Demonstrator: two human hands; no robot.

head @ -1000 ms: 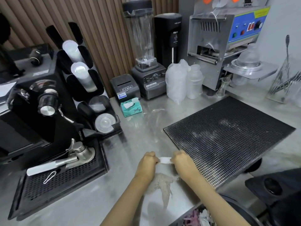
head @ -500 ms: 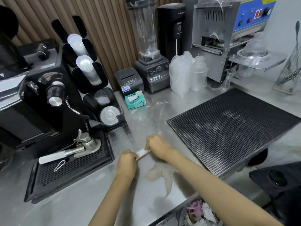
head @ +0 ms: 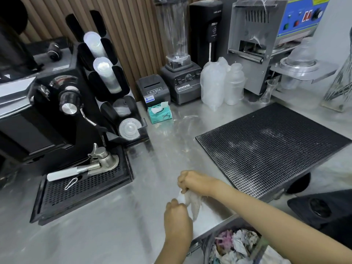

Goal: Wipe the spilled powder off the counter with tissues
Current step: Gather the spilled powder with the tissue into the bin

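Both my hands hold one crumpled white tissue (head: 192, 201) over the steel counter (head: 133, 206) near its front edge. My right hand (head: 194, 182) grips the tissue's upper end in a fist. My left hand (head: 176, 214) pinches its lower left corner, a little nearer to me. The tissue hangs greyish between them. Faint powder smears (head: 182, 126) streak the counter farther back. A teal tissue box (head: 161, 113) with a sheet sticking out stands behind them.
A black rubber bar mat (head: 270, 145) dusted with powder lies right of my hands. An espresso machine (head: 47, 111) with a black drip tray (head: 83, 189) stands on the left. Blender (head: 181, 77), receipt printer (head: 152, 88) and sealing machine (head: 253, 44) line the back. A waste bin (head: 236, 246) full of crumpled tissues sits below the counter edge.
Both hands have kept hold of the tissue. The right hand now sits above the left, and the tissue is bunched and hanging rather than stretched flat between them.
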